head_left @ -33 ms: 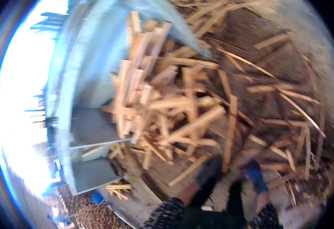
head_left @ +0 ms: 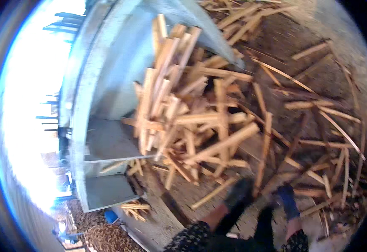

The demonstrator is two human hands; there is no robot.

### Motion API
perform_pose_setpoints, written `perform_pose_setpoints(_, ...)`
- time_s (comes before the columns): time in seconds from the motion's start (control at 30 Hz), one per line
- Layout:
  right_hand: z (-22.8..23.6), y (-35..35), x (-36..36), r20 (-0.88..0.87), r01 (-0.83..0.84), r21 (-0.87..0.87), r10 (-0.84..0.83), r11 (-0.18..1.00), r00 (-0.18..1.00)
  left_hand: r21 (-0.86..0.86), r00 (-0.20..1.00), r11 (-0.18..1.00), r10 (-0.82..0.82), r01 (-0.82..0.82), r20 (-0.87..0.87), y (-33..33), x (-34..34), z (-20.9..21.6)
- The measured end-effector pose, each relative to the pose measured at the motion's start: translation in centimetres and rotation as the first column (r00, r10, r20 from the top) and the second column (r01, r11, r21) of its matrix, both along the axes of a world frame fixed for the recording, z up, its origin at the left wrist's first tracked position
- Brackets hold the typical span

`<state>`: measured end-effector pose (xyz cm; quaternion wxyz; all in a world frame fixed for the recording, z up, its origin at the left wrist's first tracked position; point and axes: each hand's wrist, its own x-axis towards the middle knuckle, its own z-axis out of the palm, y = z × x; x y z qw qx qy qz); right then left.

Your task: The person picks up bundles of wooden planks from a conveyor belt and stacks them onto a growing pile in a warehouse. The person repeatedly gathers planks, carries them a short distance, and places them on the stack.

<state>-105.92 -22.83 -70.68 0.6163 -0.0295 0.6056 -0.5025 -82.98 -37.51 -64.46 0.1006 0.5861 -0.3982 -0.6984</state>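
Note:
My left hand (head_left: 239,194), in a dark grey glove, hangs low in front of the heap of split wood sticks (head_left: 192,122). It is close to the lower end of a long upright-lying stick (head_left: 264,153); whether it touches that stick I cannot make out. To its right is my right hand (head_left: 288,202) in a blue glove, near scattered thin sticks and bark strips (head_left: 307,170). No held thing shows in either hand. The fingers of both are too dark and blurred to read. A short loose stick (head_left: 213,194) lies just left of my left glove.
A pale blue-grey metal panel structure (head_left: 116,80) with shelf-like compartments (head_left: 112,191) borders the heap on the left. More sticks (head_left: 246,21) lie at the far end. Wood chips (head_left: 108,238), a blue object (head_left: 111,217) and a small stick bundle (head_left: 135,207) are at lower left.
The whole scene has shifted a little right and down in the picture. My hands have moved about as much as the scene; the sticks look undisturbed.

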Motion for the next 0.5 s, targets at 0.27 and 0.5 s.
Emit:
perform_pose_setpoints(0.27, -17.2, 5.8, 1.7, -0.123, -0.186, 0.358, 0.243, 0.915, 0.962, 0.28, 0.987, 0.952, 0.147, -0.124, -0.063, 3.3, -0.8, -15.7)
perform_pose_setpoints(0.5, -13.4, -0.4, 6.3, 0.51, 0.393, -0.013, -0.332, 0.919, 0.793, 0.239, 0.985, 0.963, -0.149, 0.125, 0.087, 4.3, -7.7, -16.5)
